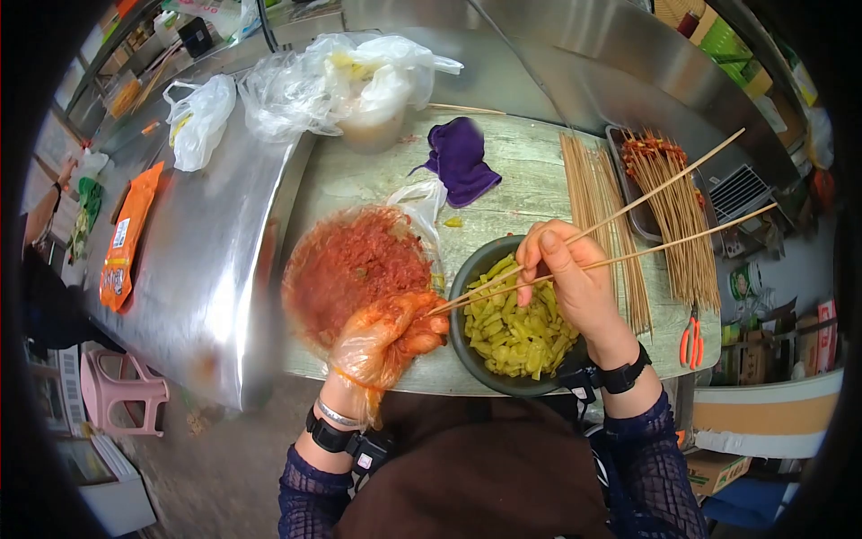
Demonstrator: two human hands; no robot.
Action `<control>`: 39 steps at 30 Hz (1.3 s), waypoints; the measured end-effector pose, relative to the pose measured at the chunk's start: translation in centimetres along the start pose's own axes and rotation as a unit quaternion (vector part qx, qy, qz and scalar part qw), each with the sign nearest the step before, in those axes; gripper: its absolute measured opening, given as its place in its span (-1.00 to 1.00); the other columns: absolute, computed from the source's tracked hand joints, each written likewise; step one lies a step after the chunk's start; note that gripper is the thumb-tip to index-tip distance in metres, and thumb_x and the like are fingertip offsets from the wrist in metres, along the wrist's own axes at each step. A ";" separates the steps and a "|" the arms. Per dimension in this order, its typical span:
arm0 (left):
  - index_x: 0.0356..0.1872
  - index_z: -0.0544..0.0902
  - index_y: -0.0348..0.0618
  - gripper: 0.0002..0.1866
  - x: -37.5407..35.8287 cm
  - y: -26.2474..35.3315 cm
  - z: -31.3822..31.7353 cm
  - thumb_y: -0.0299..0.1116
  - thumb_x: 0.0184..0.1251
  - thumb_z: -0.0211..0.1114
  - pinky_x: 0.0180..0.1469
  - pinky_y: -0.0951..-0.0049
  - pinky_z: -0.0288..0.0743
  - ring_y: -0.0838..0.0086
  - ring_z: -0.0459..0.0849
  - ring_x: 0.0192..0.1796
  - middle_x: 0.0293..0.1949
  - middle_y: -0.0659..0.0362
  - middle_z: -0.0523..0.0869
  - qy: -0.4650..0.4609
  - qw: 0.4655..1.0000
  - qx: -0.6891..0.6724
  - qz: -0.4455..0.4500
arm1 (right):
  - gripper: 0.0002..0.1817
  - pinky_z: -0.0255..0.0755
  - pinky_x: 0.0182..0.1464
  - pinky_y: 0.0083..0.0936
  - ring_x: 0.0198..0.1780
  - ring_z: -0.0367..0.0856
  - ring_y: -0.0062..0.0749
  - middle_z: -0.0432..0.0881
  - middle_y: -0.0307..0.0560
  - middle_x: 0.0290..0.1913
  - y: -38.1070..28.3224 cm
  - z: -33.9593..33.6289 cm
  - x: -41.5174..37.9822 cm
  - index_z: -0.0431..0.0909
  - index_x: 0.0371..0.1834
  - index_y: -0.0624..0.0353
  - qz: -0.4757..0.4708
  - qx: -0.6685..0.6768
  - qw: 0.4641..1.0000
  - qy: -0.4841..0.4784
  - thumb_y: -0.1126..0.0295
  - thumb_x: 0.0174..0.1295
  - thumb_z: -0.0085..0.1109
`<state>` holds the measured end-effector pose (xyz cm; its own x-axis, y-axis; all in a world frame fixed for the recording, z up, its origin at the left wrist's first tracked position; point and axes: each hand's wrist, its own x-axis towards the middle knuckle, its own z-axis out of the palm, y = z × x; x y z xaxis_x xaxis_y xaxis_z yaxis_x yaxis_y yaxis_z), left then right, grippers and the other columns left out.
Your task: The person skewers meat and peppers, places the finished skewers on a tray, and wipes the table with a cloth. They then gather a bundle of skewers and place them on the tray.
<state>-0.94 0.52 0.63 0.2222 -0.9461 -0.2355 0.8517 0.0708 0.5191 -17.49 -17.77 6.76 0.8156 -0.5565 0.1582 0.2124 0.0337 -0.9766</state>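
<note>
Two thin wooden skewers (655, 186) slant down from upper right, across the edge of the green vegetables, to the fingers of my left hand (391, 337). My right hand (575, 283) grips both partway along, one between thumb and fingertips, the other lower down across the palm side. My left, in a clear plastic glove smeared red, is curled closed at their lower ends; I cannot tell exactly what is tucked inside that fist. It sits at the near edge of a round container of red minced meat (368, 256). Just beside it, under the skewers, is a dark bowl (460, 346) of cut green vegetables (516, 332). To the right, loose bare skewers (593, 198) lie in a row, then a tray (613, 144) with a bundle of loaded skewers (669, 207), and an orange-handled tool (691, 346) near the table's edge. Beyond the bowls lie a purple cloth item (460, 162) and, further back, a tub (373, 130) under white plastic bags (346, 81). On the steel counter (206, 269) at left rests an orange packet (130, 238), with a pink stool (126, 391) below
</note>
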 end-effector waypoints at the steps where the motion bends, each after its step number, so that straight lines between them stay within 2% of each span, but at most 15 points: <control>1: 0.14 0.40 -0.54 -0.55 0.0 0.0 -0.7 -0.37 0.37 0.17 -0.16 0.46 0.67 0.19 0.67 -0.10 -0.06 -0.18 0.60 -0.020 1.000 -0.008 -0.002 | -0.68 0.43 -0.36 -0.69 -0.47 0.54 -0.58 0.47 -0.20 -0.42 -0.1 -0.1 0.1 0.42 -0.36 0.25 -0.002 -0.002 1.000 -0.013 0.23 0.48 -0.11; 2: 0.14 0.39 -0.55 -0.52 0.0 0.1 -1.1 -0.37 0.33 0.22 -0.11 0.43 0.67 0.17 0.66 -0.05 -0.03 -0.19 0.59 -0.040 0.999 -0.016 -0.004 | -0.68 0.43 -0.35 -0.69 -0.46 0.54 -0.58 0.48 -0.20 -0.41 -0.2 -0.1 0.2 0.42 -0.36 0.25 -0.004 -0.005 1.000 -0.025 0.24 0.48 -0.11; 8: 0.13 0.42 -0.51 -0.56 0.1 0.0 -1.4 -0.39 0.33 0.21 -0.11 0.43 0.67 0.22 0.67 -0.09 -0.03 -0.15 0.60 0.011 1.000 -0.011 -0.007 | -0.68 0.43 -0.32 -0.68 -0.43 0.55 -0.56 0.49 -0.18 -0.40 -0.3 -0.2 0.3 0.44 -0.37 0.28 -0.018 -0.036 0.997 -0.064 0.27 0.47 -0.11; 11: 0.12 0.43 -0.50 -0.58 0.2 0.0 -1.3 -0.39 0.36 0.18 -0.12 0.43 0.67 0.25 0.67 -0.09 -0.02 -0.14 0.60 0.027 1.000 -0.004 0.004 | -0.67 0.43 -0.35 -0.64 -0.45 0.56 -0.53 0.50 -0.15 -0.39 -0.5 0.3 0.1 0.44 -0.37 0.29 -0.032 -0.033 0.998 -0.044 0.25 0.47 -0.12; 14: 0.12 0.43 -0.49 -0.59 0.3 0.4 -1.1 -0.35 0.40 0.16 -0.06 0.36 0.66 0.23 0.66 -0.05 0.01 -0.15 0.60 0.022 0.998 -0.060 0.021 | -0.63 0.44 -0.38 -0.60 -0.48 0.58 -0.49 0.50 -0.12 -0.39 -0.9 0.7 -1.0 0.44 -0.36 0.30 -0.050 0.006 0.998 0.046 0.21 0.48 -0.15; 17: 0.06 0.49 -0.36 -0.68 0.8 0.3 -0.7 -0.35 0.42 0.13 -0.07 0.26 0.69 0.11 0.64 0.04 0.09 -0.21 0.55 -0.016 0.982 -0.169 0.082 | -0.59 0.45 -0.39 -0.55 -0.50 0.59 -0.44 0.50 -0.10 -0.41 -0.6 1.9 -2.9 0.45 -0.40 0.29 -0.124 -0.028 0.987 0.094 0.18 0.48 -0.18; 20: 0.07 0.49 -0.30 -0.68 0.9 -0.1 -0.4 -0.31 0.42 0.13 0.00 0.18 0.66 0.09 0.63 0.05 0.11 -0.21 0.54 0.042 0.980 -0.159 0.110 | -0.61 0.44 -0.37 -0.50 -0.52 0.55 -0.41 0.56 -0.07 -0.41 -0.2 2.9 -4.2 0.51 -0.39 0.28 -0.220 -0.182 0.957 0.054 0.20 0.46 -0.13; 22: 0.09 0.48 -0.32 -0.67 1.2 -0.3 -0.6 -0.32 0.42 0.13 0.05 0.17 0.63 0.08 0.62 0.07 0.12 -0.21 0.53 0.021 0.979 -0.172 0.106 | -0.72 0.42 -0.42 -0.49 -0.51 0.54 -0.37 0.59 -0.06 -0.40 0.2 3.5 -4.4 0.56 -0.37 0.24 -0.272 -0.240 0.931 0.039 0.28 0.39 -0.01; 25: 0.12 0.46 -0.34 -0.65 1.2 -0.4 -0.3 -0.34 0.43 0.12 0.10 0.16 0.60 0.07 0.61 0.08 0.12 -0.20 0.54 0.038 0.978 -0.169 0.114 | -0.83 0.43 -0.48 -0.48 -0.49 0.56 -0.31 0.58 -0.05 -0.40 -0.2 3.8 -4.4 0.57 -0.37 0.20 -0.286 -0.307 0.907 -0.021 0.34 0.30 0.09; 26: 0.13 0.45 -0.35 -0.65 1.2 -0.4 -0.2 -0.35 0.43 0.11 0.12 0.16 0.59 0.07 0.61 0.09 0.12 -0.20 0.54 0.053 0.978 -0.165 0.119 | -0.90 0.43 -0.53 -0.46 -0.48 0.57 -0.27 0.56 -0.05 -0.38 -0.1 3.8 -4.5 0.57 -0.32 0.18 -0.293 -0.325 0.899 -0.035 0.39 0.19 0.19; 29: 0.13 0.45 -0.42 -0.63 1.2 -0.7 -0.4 -0.34 0.46 0.07 0.21 0.18 0.49 0.14 0.59 0.10 0.07 -0.14 0.57 0.048 0.980 -0.143 0.127 | -0.85 0.45 -0.50 -0.44 -0.50 0.56 -0.26 0.56 -0.07 -0.34 0.0 4.0 -4.2 0.56 -0.28 0.18 -0.324 -0.356 0.874 -0.062 0.45 0.08 0.25; 32: 0.14 0.45 -0.41 -0.65 1.3 -1.0 -0.5 -0.39 0.45 0.08 0.23 0.16 0.48 0.15 0.59 0.11 0.07 -0.14 0.57 0.097 0.980 -0.108 0.135 | -0.79 0.47 -0.50 -0.43 -0.49 0.57 -0.25 0.55 -0.09 -0.33 0.7 4.2 -3.9 0.55 -0.25 0.18 -0.333 -0.338 0.878 -0.064 0.49 0.01 0.29; 39: 0.17 0.43 -0.38 -0.65 1.5 -1.4 -1.1 -0.49 0.41 0.07 0.24 0.17 0.47 0.17 0.59 0.12 0.06 -0.11 0.58 0.090 0.977 -0.092 0.169 | -0.72 0.47 -0.50 -0.42 -0.48 0.57 -0.24 0.55 -0.07 -0.32 1.4 5.3 -3.0 0.53 -0.25 0.16 -0.360 -0.341 0.865 -0.079 0.50 -0.07 0.35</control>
<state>-1.28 -0.62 -1.35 0.5714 -0.7894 -0.2244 0.7823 0.4413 0.4396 -16.76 -11.63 5.69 0.6787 -0.1067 0.7267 0.3734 -0.8019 -0.4664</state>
